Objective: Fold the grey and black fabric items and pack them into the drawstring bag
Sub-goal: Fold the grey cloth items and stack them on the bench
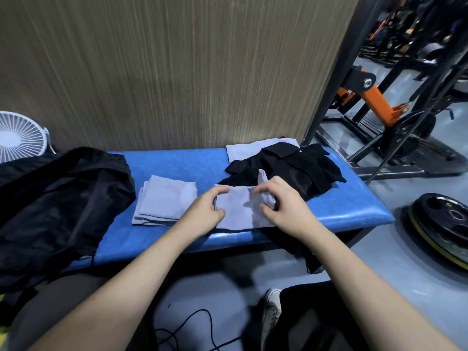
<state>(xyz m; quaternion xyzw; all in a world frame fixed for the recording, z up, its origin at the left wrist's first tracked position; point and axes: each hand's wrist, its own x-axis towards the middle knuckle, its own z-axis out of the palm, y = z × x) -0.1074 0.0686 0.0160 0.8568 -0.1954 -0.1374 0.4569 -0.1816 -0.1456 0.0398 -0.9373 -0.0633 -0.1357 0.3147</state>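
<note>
both hands point(247, 206) pinch grey cloth point(240, 211).

Gym corner around a padded bench

A blue padded bench point(177, 163) stood against a brown wood-grain wall panel point(164, 67). A white fan point(20, 138) sat at the far left, behind the bench. To the right rose a black machine frame point(336, 72) with an orange lever arm point(374, 100). A black weight plate point(445, 224) lay on the grey floor point(385, 262) near the bench's end. Below, a black cable point(197, 323) trailed beside a light-coloured shoe point(271, 310).
</note>
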